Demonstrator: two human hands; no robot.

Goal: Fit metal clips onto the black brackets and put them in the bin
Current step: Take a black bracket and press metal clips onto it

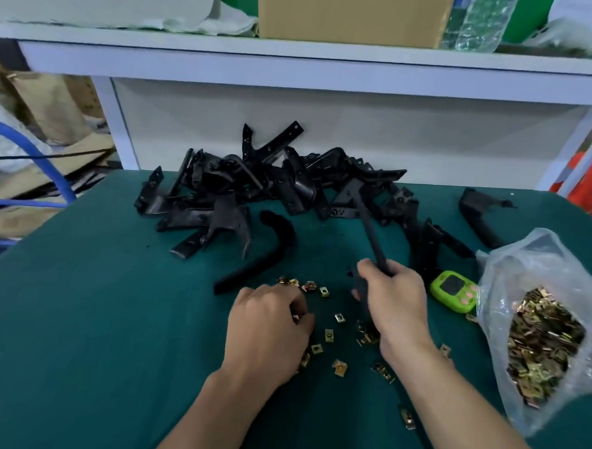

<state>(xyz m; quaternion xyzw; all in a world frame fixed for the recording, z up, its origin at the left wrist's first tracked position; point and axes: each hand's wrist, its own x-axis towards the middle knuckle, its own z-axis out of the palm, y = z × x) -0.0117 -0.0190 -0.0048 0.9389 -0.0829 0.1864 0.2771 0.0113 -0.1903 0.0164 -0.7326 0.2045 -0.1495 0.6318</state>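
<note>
Black and rigid, of plastic or coated metal (we cannot tell which), the bracket (373, 235) sits in our right hand (394, 308), whose fingers wrap round its near end. We judge it light and stiff, easy to steady one-handed. It seems best held as it is, low on the shank, so the far end and its holes stay free for a clip. Its long axis runs from the fist away toward eleven o'clock, and the far tip reaches into the pile of brackets (272, 185) heaped at twelve o'clock on the green mat (77, 316). Our left hand (265, 329) hovers palm-down at nine o'clock of the right, fingers curled over the loose clips (330, 335). The fingertips are hidden, so we cannot tell whether it pinches one. The clips are small, brass-coloured pieces, probably springy, slippery and sharp-edged. We would take one by its flat sides between thumb and forefinger, open mouth toward the bracket's edge. More fill the clear bag (539, 271) at three o'clock, with a green timer (452, 290) between bag and right hand. No bin shows.
</note>
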